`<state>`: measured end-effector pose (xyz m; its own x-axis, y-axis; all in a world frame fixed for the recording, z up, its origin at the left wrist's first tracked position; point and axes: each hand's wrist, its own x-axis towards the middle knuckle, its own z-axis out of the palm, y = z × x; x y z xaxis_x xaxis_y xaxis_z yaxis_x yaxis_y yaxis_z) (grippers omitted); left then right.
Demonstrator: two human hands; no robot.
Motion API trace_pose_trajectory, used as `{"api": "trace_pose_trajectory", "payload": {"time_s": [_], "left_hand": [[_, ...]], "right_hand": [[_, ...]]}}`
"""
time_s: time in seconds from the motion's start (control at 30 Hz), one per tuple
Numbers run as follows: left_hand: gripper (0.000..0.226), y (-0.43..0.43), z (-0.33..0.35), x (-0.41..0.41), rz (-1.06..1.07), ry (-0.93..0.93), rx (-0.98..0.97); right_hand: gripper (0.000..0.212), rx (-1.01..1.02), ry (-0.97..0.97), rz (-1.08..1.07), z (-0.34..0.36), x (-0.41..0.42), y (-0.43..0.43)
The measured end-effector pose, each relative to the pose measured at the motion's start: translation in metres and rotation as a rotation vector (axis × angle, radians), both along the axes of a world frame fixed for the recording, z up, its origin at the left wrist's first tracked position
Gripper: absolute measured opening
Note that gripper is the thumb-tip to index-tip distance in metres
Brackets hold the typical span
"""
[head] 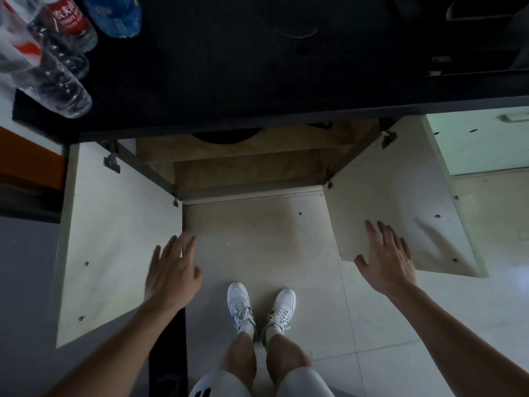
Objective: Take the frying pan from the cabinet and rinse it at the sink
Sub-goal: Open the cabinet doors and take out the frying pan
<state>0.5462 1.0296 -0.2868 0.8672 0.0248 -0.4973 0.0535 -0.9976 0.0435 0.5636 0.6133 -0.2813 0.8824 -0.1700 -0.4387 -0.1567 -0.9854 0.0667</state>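
Hands point(171, 270) point(386, 262) outspread before open cabinet point(249, 167)

Clear plastic bottles point(57, 90), one with a red label point(68, 15) and one blue point(117, 15), cluster at the far left end of a black countertop point(229, 67). Below, white sneakers point(240, 306) stand side by side on a pale tiled floor point(372, 310), with white shorts point(303, 382) above them.

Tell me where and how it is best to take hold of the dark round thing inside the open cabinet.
Grip the dark round thing, probably the pan, by its near curved rim, coming low from the front between the left door and the right door. Only that rim shows, under the countertop edge; no handle is visible. The left hand and the right hand are open.
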Motion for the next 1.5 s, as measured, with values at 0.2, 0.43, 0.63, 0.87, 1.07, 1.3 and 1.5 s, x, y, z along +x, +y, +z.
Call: {"api": "trace_pose_trajectory", "payload": {"time_s": [0.2, 0.43, 0.63, 0.87, 1.07, 1.3, 1.5], "left_hand": [[0.067, -0.060, -0.018, 0.056, -0.197, -0.150, -0.127], [0.068, -0.136, -0.040, 0.131, -0.267, -0.305, -0.246], [0.075, -0.193, -0.098, 0.208, -0.321, -0.451, -0.308], [0.090, -0.232, -0.132, 0.286, -0.321, -0.574, -0.275], [0.101, -0.245, -0.149, 0.331, -0.308, -0.559, -0.211], [0.098, -0.249, -0.154, 0.328, -0.244, -0.551, -0.245], [0.072, -0.233, -0.156, 0.291, -0.071, -0.504, -0.501]], "right_hand": [[0.083, 0.074, -0.144, 0.029, -0.011, 0.044, 0.023], [0.080, 0.169, -0.342, 0.118, -0.047, 0.112, 0.032], [0.073, 0.219, -0.527, 0.185, -0.095, 0.181, 0.025], [0.071, 0.284, -0.603, 0.266, -0.133, 0.271, 0.009], [0.076, 0.337, -0.558, 0.310, -0.151, 0.306, 0.010], [0.055, 0.420, -0.599, 0.280, -0.157, 0.323, 0.022], [0.046, 0.465, -0.529, 0.245, -0.156, 0.290, 0.033]]}}
